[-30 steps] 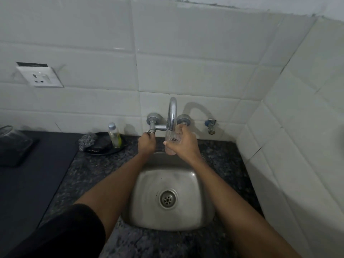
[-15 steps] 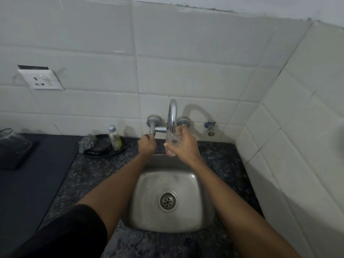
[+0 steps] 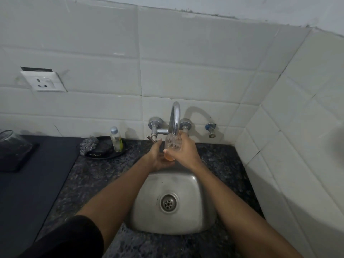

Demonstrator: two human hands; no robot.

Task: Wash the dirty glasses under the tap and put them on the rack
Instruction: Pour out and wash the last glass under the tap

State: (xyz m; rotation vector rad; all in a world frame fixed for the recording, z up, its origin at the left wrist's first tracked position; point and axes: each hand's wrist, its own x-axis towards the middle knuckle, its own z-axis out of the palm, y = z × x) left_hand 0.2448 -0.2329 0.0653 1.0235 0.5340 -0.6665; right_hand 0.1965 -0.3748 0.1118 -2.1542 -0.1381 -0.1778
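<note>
Steel sink (image 3: 201,220): one glass (image 3: 172,142), two hands.

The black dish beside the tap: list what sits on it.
On the black dish stand a small clear bottle, a grey scrubber and a dark pad. Anything beneath them is hidden.

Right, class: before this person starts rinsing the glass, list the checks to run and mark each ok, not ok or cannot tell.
1. Glass held firmly by right hand: ok.
2. Glass mouth under the tap spout: ok.
3. Water running: cannot tell.
4. Left hand off the tap handle and supporting the glass base: ok.
5. Sink below to catch water: ok.
6. Rack in sight for afterwards: not ok.
</note>
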